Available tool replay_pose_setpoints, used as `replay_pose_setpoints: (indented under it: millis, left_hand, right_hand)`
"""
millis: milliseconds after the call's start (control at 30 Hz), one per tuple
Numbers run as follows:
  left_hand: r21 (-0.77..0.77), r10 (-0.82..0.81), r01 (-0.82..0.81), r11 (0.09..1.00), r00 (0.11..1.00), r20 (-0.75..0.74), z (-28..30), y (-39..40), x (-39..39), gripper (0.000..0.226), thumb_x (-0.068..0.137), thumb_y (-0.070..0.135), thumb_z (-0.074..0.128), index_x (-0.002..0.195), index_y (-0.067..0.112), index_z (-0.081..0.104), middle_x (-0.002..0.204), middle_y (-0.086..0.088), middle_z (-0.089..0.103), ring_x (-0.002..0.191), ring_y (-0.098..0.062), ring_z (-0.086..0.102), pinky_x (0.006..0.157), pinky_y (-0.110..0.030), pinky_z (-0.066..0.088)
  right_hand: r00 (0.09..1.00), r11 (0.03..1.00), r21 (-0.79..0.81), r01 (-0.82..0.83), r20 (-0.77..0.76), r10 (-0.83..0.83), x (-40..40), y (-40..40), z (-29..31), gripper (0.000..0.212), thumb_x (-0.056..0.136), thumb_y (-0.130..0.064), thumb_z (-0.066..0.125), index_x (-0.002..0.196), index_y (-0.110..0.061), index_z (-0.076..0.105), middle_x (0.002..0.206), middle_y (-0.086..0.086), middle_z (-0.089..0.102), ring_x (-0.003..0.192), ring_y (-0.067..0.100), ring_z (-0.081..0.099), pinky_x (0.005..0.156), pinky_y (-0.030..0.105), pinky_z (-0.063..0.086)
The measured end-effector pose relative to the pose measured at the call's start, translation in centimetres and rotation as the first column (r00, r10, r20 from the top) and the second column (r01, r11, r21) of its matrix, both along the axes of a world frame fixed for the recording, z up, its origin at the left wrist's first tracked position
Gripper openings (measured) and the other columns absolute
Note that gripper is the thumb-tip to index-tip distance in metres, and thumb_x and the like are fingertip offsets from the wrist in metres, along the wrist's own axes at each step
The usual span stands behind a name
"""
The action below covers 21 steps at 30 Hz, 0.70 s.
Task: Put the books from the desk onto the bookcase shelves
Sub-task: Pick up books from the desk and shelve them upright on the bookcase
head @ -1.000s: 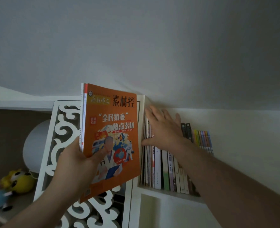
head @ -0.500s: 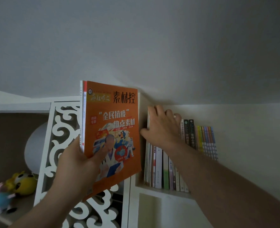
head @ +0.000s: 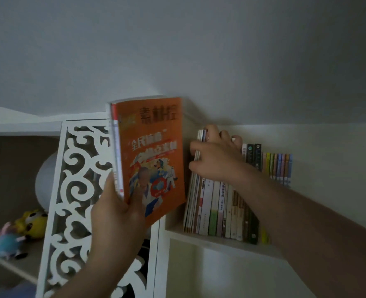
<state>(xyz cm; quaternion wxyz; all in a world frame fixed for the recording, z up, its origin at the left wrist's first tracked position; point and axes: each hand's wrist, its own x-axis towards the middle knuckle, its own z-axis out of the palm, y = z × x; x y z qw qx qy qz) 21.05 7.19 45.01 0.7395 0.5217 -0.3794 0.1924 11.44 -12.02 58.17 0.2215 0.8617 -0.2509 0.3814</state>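
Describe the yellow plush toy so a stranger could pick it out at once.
Start at the white carved scrollwork panel and look left into the open wooden compartment. The yellow plush toy lies low on its shelf, below a pale round globe. Its neighbour is a pink-and-blue plush; only this one is yellow.

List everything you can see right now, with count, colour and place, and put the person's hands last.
orange book: one, orange cover with a white and red-edged book behind it, held upright left of the shelf opening
shelved books: one row, exact count unclear, white, green, tan and dark spines, standing on the shelf
thin pastel books: several, yellow, blue and orange spines, right end of the row
shelf: one, pale wood, under the row
fretwork panel: one, white scrollwork, left of the orange book
globe lamp: one, white, behind the panel
plush toys: at least two, yellow and pink-blue, lower left shelf
left hand: grip on the orange book's lower edge
right hand: fingers curled round the leftmost shelved books
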Motion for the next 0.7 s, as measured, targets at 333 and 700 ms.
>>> replay_pose_setpoints:
  millis: [333,700]
  left_hand:
    - [0.042,-0.021,0.019,0.999,0.999,0.038,-0.7,-2.6,-1.0,0.029,0.104,0.024,0.062,0.115,0.049,0.051,0.09,0.047,0.063,0.078,0.028,0.06,0.051,-0.004,0.047]
    - [0.239,-0.035,0.014,0.971,0.996,0.086,1.5,-10.8,-0.2,0.057,0.109,0.04,0.045,0.158,0.04,0.016,0.097,0.018,0.067,0.089,-0.006,0.07,0.071,-0.026,0.052]
  right_hand:
    - [0.992,0.999,0.047,0.004,-0.123,0.002,-0.8,0.1,0.5,0.077,0.063,-0.103,0.048,0.119,-0.05,0.055,0.154,0.0,0.022,0.14,0.035,0.026,0.108,0.057,0.022]
    - [0.995,0.994,-0.054,-0.095,0.008,0.096,0.2,-0.7,0.1,0.08,0.074,-0.066,0.072,0.14,-0.045,0.034,0.15,0.002,0.029,0.138,0.032,0.037,0.109,0.057,0.026]
